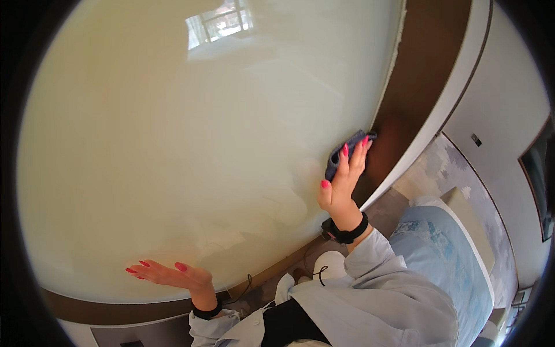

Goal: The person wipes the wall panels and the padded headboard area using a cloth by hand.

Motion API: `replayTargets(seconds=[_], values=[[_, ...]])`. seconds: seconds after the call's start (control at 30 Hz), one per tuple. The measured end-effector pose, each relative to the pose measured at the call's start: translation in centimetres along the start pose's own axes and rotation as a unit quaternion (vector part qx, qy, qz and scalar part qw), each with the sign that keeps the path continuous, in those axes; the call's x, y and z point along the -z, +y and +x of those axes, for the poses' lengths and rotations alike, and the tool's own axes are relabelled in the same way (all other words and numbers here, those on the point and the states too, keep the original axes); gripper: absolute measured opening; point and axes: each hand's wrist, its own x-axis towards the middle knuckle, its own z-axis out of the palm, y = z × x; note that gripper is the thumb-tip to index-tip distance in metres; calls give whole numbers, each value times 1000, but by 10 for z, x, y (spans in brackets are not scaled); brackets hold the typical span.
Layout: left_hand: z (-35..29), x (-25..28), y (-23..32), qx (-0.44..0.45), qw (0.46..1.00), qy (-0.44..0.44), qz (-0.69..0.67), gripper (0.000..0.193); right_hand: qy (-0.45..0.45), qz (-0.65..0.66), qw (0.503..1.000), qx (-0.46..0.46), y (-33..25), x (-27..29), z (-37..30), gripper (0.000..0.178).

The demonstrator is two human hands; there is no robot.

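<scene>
Cloth (335, 159), dark blue and folded, lies at twelve o'clock from the palm of my right hand (341, 189), under its outstretched fingers, thumb held apart; whether the hidden fingers curl round it, I can't quite tell. I judge it light, soft and limp, hardly breakable, best taken along the folded edge or pressed flat-handed. It sits where the desk's glossy pale top (173, 144), likely slippery, meets the brown border (426, 61) running off toward one o'clock. At half past seven, my left hand (173, 276) is loosely open, with nothing in it. Around four o'clock stands a blue-covered bed (436, 248).
</scene>
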Motion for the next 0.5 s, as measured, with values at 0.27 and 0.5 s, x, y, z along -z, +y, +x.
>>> replayTargets(seconds=[0.27, 0.5], values=[[-8, -4, -9, 13, 1000, 5, 13, 60, -22, -2, 1000, -20, 1, -5, -25, 69], [-19, -2, -12, 27, 1000, 1, 11, 64, -78, 15, 997, 11, 1, 3, -25, 72]])
